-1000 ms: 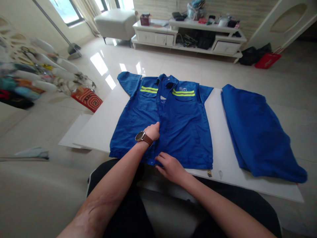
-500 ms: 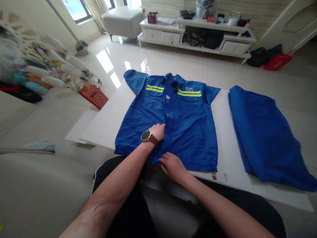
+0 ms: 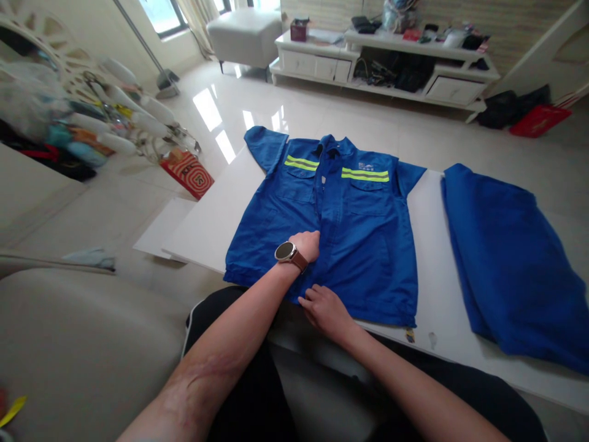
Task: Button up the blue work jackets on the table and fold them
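A blue short-sleeved-looking jacket (image 3: 368, 245) lies front up on a white board, collar away from me, with yellow-and-grey reflective bands across the chest. Its front is parted near the collar. My left hand (image 3: 306, 245), with a watch on the wrist, is closed at the front opening, around the jacket's middle. At the bottom hem, my right hand (image 3: 327, 310) has its fingers bent and closed on the edge by the front opening. The fingertips of both hands are partly hidden, so any zipper part between them cannot be made out.
Another folded blue garment (image 3: 515, 264) lies on the board's right side. The white board (image 3: 202, 221) spans in front of my knees. A red patterned bag (image 3: 188, 174) stands left on the floor; a white TV cabinet (image 3: 313, 66) and a footstool (image 3: 246, 40) are beyond.
The whole scene has shifted slightly right in view as my head turned. My left hand keeps its place on the jacket; my right hand stays at the hem with slightly altered fingers.
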The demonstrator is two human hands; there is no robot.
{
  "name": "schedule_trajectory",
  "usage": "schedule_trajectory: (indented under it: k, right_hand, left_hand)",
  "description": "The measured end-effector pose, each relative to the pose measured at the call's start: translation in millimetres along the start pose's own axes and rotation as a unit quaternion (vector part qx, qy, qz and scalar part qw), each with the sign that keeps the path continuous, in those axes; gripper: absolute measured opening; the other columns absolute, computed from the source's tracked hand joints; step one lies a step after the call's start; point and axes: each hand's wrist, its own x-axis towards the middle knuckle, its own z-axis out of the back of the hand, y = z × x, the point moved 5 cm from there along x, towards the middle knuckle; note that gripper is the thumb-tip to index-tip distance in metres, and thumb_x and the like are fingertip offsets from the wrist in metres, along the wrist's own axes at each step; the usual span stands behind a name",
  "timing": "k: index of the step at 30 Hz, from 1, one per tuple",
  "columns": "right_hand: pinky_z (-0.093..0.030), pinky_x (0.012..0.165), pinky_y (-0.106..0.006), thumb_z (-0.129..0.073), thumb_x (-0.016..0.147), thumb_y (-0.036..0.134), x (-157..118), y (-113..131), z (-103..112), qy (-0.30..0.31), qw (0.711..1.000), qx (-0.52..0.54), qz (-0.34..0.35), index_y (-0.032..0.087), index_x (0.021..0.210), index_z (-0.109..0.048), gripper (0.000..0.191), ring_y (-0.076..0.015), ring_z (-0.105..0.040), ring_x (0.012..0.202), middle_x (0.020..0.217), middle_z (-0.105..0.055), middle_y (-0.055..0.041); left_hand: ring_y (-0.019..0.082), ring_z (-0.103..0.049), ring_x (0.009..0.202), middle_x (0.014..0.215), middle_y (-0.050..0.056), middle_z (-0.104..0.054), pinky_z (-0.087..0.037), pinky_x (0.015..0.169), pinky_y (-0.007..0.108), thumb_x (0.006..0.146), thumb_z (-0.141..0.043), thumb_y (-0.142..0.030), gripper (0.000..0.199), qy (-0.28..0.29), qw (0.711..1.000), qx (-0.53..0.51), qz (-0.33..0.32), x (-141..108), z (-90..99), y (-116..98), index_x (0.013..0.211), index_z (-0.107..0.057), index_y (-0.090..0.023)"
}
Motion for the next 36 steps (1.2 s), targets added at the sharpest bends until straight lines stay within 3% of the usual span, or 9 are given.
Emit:
schedule_trajectory:
  k: [4, 14, 26, 36]
  right_hand:
    - [-0.038, 0.075, -0.037, -0.056, 0.096, 0.020, 1.5, 8.6, -0.9, -0.005, 0.999, -0.040, 0.021, 0.014, 0.107, -0.066, 0.015, -0.0248, -0.051, 0.098, 0.100, -0.063, -0.0102]
    - [-0.043, 0.075, -0.039, -0.060, 0.093, 0.024, -2.9, 17.6, 4.7, 0.003, 0.998, -0.054, -0.031, 0.015, 0.112, -0.065, 0.022, -0.0255, -0.052, 0.100, 0.111, -0.064, -0.0115]
    - [-0.046, 0.073, -0.040, -0.054, 0.094, 0.014, -8.4, 25.4, -0.1, 0.014, 0.994, -0.105, -0.012, 0.016, 0.114, -0.067, 0.024, -0.0260, -0.054, 0.098, 0.123, -0.063, -0.0126]
    - [-0.047, 0.069, -0.039, -0.051, 0.095, 0.015, -5.8, 41.3, -3.5, 0.009, 0.988, -0.154, -0.011, 0.012, 0.115, -0.068, 0.026, -0.0252, -0.055, 0.092, 0.121, -0.063, -0.0154]
  left_hand:
    - [0.033, -0.069, 0.109, 0.119, 0.015, -0.071, -0.055, 0.089, 0.040, 0.087, -0.067, -0.030, 0.032, 0.003, 1.000, -0.007, -0.002, -1.2, 0.4, -2.1, 0.118, -0.063, -0.022]
    - [0.030, -0.071, 0.106, 0.117, 0.014, -0.071, -0.057, 0.086, 0.037, 0.089, -0.065, -0.033, 0.031, 0.006, 1.000, 0.021, -0.003, -0.9, -1.6, -7.5, 0.117, -0.062, -0.020]
    - [0.029, -0.070, 0.106, 0.118, 0.014, -0.071, -0.057, 0.086, 0.036, 0.091, -0.062, -0.035, 0.030, -0.009, 1.000, 0.029, 0.003, 1.2, -5.7, -10.0, 0.116, -0.062, -0.019]
    - [0.032, -0.069, 0.108, 0.121, 0.016, -0.067, -0.056, 0.087, 0.040, 0.089, -0.065, -0.038, 0.037, -0.005, 0.999, 0.032, 0.011, -2.1, -6.4, -16.6, 0.119, -0.060, -0.017]
